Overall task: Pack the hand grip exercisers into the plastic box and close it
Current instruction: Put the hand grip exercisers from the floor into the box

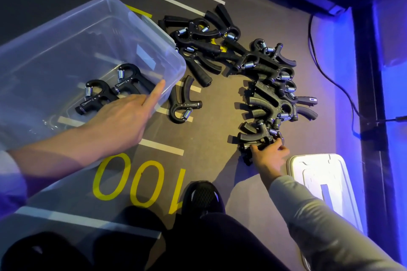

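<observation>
Hand grip exercisers (259, 68) — black, steel-sprung — curve across the floor; the right hand (267, 156) grips the nearest one (251, 138), while the left hand (125, 116), fingers straight, rests at the clear plastic box (66, 35) holding two.

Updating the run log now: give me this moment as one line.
left hand: on plastic box rim | right hand: grips exerciser on floor | in box: two exercisers | lid: off
</observation>
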